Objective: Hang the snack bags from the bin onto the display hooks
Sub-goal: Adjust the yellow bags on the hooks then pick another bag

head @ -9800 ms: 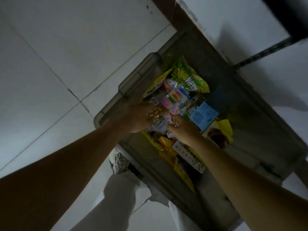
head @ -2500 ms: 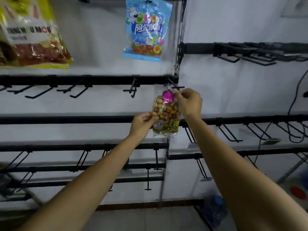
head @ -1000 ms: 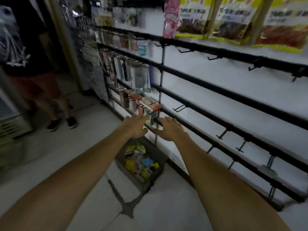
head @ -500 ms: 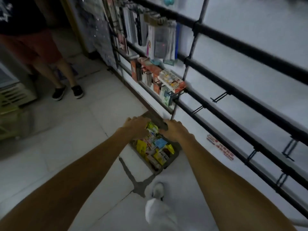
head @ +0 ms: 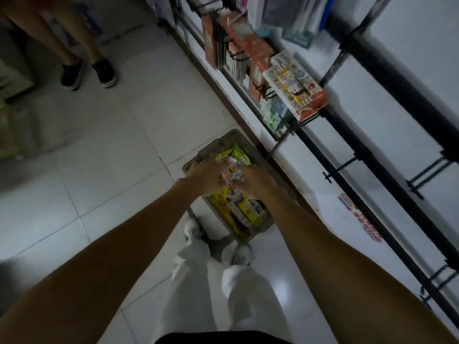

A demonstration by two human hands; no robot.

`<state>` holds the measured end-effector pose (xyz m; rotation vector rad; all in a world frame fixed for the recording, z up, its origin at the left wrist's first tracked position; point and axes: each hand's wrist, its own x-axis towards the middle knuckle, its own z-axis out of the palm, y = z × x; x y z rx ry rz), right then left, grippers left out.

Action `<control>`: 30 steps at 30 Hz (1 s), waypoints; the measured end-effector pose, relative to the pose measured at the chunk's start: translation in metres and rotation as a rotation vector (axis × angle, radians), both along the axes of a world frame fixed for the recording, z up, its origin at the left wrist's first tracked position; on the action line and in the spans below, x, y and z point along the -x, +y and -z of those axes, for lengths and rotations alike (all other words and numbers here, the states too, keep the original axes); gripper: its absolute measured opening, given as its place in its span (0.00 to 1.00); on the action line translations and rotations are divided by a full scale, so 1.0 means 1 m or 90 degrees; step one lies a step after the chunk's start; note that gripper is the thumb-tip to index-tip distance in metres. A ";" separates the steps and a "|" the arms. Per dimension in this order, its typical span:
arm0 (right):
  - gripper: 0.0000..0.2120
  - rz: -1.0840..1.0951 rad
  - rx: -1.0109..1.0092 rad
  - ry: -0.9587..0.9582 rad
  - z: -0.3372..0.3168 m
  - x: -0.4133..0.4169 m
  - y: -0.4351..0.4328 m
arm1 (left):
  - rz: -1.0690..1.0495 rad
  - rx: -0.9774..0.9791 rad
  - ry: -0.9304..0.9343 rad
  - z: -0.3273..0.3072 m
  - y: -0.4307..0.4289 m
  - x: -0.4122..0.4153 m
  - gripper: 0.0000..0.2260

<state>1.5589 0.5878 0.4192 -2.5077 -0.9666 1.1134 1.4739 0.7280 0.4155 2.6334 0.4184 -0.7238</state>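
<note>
A grey bin [head: 268,220] stands on the floor against the base of the display wall, filled with several colourful snack bags [head: 248,211]. Both my hands are down in it. My right hand [head: 257,181] curls its fingers on a small pink-and-white snack bag [head: 233,172] at the top of the pile. My left hand [head: 205,177] lies against the same bag from the left with its fingers stretched out; its grip is hidden. Bare black display hooks [head: 344,167] stick out from the rails to the right.
Boxed goods [head: 295,91] hang on hooks above the bin. Another person's legs and dark shoes [head: 72,73] stand at the upper left on the tiled floor. My own white trousers and shoes [head: 191,229] are just in front of the bin.
My view has dropped from the hooks to the bin. Both hands, empty half a second ago above the bin, have gone down into it and closed in on the pink-and-white bag.
</note>
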 end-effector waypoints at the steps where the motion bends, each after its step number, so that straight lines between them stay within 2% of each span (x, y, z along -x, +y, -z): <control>1: 0.22 -0.001 0.005 0.006 0.008 -0.004 0.005 | -0.001 0.014 0.000 0.010 0.009 -0.004 0.26; 7: 0.24 0.092 0.072 0.074 0.091 -0.032 0.040 | -0.031 0.125 0.013 0.104 0.075 -0.025 0.28; 11: 0.29 0.145 0.091 0.119 0.171 -0.043 0.067 | -0.044 0.163 0.071 0.183 0.101 -0.025 0.22; 16: 0.27 0.147 0.128 0.183 0.308 -0.054 0.079 | -0.055 0.182 0.120 0.307 0.122 -0.027 0.24; 20: 0.32 0.175 0.132 0.219 0.422 -0.057 0.071 | -0.039 0.194 0.171 0.419 0.128 -0.024 0.27; 23: 0.29 0.216 0.128 0.247 0.495 -0.043 0.066 | -0.034 0.182 0.171 0.485 0.124 -0.030 0.29; 27: 0.13 0.369 0.060 0.307 0.567 -0.022 0.064 | -0.031 0.209 0.147 0.548 0.115 -0.041 0.29; 30: 0.22 0.452 0.024 0.294 0.606 -0.007 0.068 | -0.025 0.215 0.180 0.582 0.112 -0.044 0.30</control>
